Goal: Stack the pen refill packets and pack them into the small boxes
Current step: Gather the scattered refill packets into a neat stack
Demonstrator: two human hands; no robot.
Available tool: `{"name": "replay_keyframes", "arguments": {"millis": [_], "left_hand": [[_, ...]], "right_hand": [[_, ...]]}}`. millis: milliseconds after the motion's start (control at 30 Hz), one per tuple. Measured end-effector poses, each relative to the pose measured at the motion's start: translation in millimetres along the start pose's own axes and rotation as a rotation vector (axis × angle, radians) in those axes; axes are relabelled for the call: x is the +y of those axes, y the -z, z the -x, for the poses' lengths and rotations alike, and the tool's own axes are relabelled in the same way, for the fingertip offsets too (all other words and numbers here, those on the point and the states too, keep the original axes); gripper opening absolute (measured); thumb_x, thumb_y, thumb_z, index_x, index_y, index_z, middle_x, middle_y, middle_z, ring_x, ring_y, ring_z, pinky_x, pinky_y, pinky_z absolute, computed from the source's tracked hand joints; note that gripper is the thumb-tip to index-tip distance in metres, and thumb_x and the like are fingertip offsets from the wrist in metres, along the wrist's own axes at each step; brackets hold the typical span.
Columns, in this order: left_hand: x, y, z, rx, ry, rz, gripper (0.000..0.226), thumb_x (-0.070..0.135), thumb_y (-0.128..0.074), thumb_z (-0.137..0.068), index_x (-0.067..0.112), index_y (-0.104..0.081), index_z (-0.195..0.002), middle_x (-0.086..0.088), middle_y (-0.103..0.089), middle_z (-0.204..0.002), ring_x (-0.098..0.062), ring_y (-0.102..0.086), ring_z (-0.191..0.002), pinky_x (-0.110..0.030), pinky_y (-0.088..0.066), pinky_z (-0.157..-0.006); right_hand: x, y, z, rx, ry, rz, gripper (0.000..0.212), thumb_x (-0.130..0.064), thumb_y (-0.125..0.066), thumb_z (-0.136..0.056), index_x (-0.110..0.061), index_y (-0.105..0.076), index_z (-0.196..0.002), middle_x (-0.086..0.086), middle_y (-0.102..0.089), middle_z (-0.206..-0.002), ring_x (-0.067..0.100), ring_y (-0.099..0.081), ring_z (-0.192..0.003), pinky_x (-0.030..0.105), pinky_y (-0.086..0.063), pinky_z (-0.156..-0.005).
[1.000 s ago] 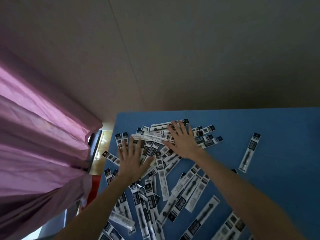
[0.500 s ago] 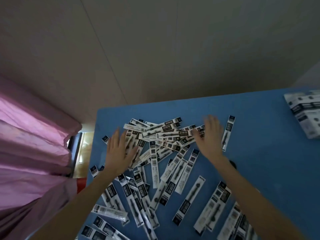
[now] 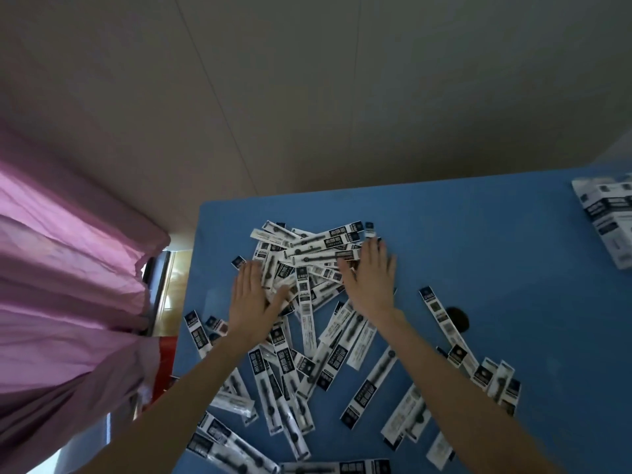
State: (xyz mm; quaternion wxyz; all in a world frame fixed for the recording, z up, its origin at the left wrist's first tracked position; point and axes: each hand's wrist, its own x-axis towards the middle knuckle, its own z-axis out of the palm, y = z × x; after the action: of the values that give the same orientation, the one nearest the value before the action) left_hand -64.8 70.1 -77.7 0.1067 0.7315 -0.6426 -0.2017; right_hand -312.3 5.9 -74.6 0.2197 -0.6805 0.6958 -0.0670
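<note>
Packets (image 3: 309,302) litter the table (image 3: 478,234); boxes (image 3: 608,220) sit far right

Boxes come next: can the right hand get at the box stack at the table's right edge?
Probably yes: the right hand lies flat on the packet pile, holding nothing, and bare blue table separates it from the box stack.

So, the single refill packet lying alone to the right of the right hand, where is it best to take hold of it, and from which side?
Probably at the middle of the single packet, pinching its two long edges from above. It lies flat on the blue table, long and thin, apart from the pile, with bare table along both sides. The right hand is nearest.
</note>
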Motion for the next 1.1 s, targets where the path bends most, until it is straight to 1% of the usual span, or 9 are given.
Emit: {"name": "replay_keyframes", "arguments": {"millis": [133,233,400,467,600,800,900,967,1100], "left_hand": [[7.0,0.8,3.5,0.027,-0.023,0.106,0.088,0.077,-0.014,-0.097,0.021,-0.004,-0.164,0.002,-0.001,-0.172,-0.013,0.003,-0.158,-0.047,-0.006,-0.129],[-0.6,6.8,11.7,0.036,-0.018,0.088,0.085,0.078,-0.012,-0.096,0.027,-0.005,-0.164,0.002,-0.003,-0.172,-0.015,0.001,-0.158,-0.047,-0.003,-0.129],[-20.4,12.8,20.5,0.023,-0.017,-0.043,0.088,0.077,-0.016,-0.097,0.019,-0.013,-0.163,-0.003,-0.003,-0.172,-0.021,0.003,-0.158,-0.050,-0.001,-0.128],[-21.3,11.2,22.6,0.014,-0.017,-0.059,0.084,0.076,-0.019,-0.098,0.023,-0.013,-0.163,-0.002,-0.002,-0.172,-0.021,0.002,-0.159,-0.050,-0.002,-0.128],[-17.1,5.1,33.2,-0.023,0.005,-0.089,0.084,0.077,-0.017,-0.097,0.027,-0.009,-0.164,-0.005,-0.001,-0.172,-0.027,-0.003,-0.158,-0.051,-0.007,-0.127],[-7.9,9.5,43.2,0.023,0.032,-0.053,0.083,0.075,-0.018,-0.096,0.024,-0.017,-0.162,-0.008,-0.008,-0.171,-0.030,-0.010,-0.157,-0.054,-0.013,-0.126],[-13.3,10.1,47.5,0.030,0.032,-0.017,0.082,0.074,-0.020,-0.097,0.025,-0.018,-0.162,-0.005,-0.005,-0.171,-0.028,-0.007,-0.158,-0.056,-0.014,-0.126],[-17.5,9.1,50.2,0.024,0.021,-0.016,0.081,0.072,-0.022,-0.097,0.025,-0.017,-0.162,-0.003,-0.002,-0.172,-0.028,-0.004,-0.158,-0.056,-0.013,-0.126],[-21.7,7.0,55.3,-0.007,-0.005,-0.047,0.076,0.072,-0.019,-0.099,0.031,-0.014,-0.163,-0.003,-0.005,-0.172,-0.028,-0.005,-0.158,-0.057,-0.013,-0.126]], "right_hand": [[-17.2,-9.3,15.8,-0.050,0.141,-0.097,0.086,-0.071,-0.010,-0.101,-0.013,-0.002,-0.164,0.002,0.002,-0.172,0.020,0.008,-0.159,0.050,0.008,-0.127],[-2.3,-2.2,28.9,0.050,0.180,-0.214,0.076,-0.064,-0.022,-0.106,-0.017,-0.012,-0.164,0.000,-0.006,-0.172,0.019,0.001,-0.159,0.051,0.001,-0.128],[48.9,14.2,61.8,0.249,-0.099,-0.123,0.086,-0.067,-0.020,-0.101,-0.007,-0.017,-0.162,0.016,-0.010,-0.170,0.032,-0.004,-0.158,0.052,-0.003,-0.128],[57.3,13.0,78.9,0.209,-0.172,-0.024,0.091,-0.069,-0.013,-0.099,-0.002,-0.016,-0.161,0.020,-0.013,-0.169,0.035,-0.005,-0.158,0.056,-0.005,-0.127],[46.7,-3.1,98.0,0.038,-0.089,0.145,0.093,-0.072,-0.007,-0.100,-0.003,-0.014,-0.162,0.018,-0.009,-0.170,0.032,-0.001,-0.158,0.056,0.006,-0.125],[21.3,-7.4,100.2,0.162,-0.120,-0.018,0.092,-0.072,-0.017,-0.101,-0.005,-0.003,-0.162,0.017,0.008,-0.171,0.029,0.015,-0.157,0.049,0.011,-0.125],[30.8,-5.2,103.7,0.169,-0.293,-0.023,0.096,-0.070,-0.025,-0.101,0.001,0.001,-0.161,0.022,0.006,-0.170,0.035,0.012,-0.157,0.058,0.005,-0.126],[41.9,-6.1,106.8,0.123,-0.345,0.027,0.099,-0.073,-0.017,-0.099,0.002,0.002,-0.161,0.022,0.002,-0.170,0.036,0.008,-0.158,0.062,0.003,-0.125],[41.3,-14.0,118.1,0.047,-0.188,0.129,0.093,-0.073,-0.005,-0.099,-0.005,0.004,-0.162,0.013,0.007,-0.170,0.029,0.009,-0.158,0.057,0.014,-0.123]]}}
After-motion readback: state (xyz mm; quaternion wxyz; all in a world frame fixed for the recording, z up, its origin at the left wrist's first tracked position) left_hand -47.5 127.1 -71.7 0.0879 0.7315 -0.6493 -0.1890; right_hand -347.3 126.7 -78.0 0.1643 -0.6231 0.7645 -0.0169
